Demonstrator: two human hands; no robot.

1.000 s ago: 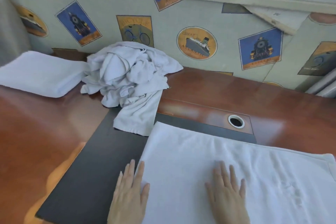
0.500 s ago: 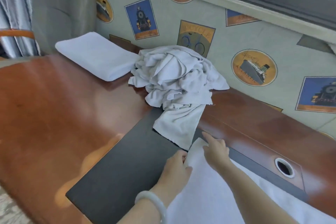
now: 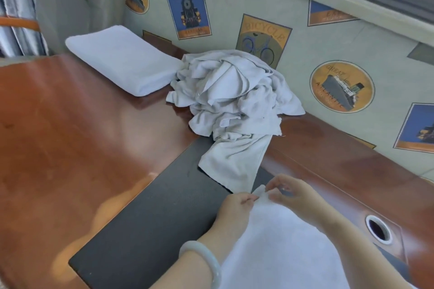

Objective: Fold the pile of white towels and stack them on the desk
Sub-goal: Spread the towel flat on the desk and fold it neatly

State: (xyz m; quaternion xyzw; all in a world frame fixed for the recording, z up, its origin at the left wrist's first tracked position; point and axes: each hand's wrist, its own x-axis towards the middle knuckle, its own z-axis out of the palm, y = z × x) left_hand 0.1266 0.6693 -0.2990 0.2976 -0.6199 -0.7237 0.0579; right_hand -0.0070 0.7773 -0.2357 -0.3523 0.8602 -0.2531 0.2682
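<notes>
Behind towel pile (image 3: 234, 98), bicycle print (image 3: 263, 40) reads "BICYCLE", ship print (image 3: 341, 87) "GREAT ATLANTIC".

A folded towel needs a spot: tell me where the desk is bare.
Bare: the desk left of the black mat, before the folded towel; the mat's left part. Crowded: the pile; left hand and right hand pinching the flat towel.

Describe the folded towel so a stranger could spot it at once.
On the wooden desk, look to the far left corner, below the blue locomotive poster. The folded towel lies there, next to the crumpled pile on its right. It alone is a neat, thick rectangle; the pile is rumpled and the spread towel lies nearer the camera.
</notes>
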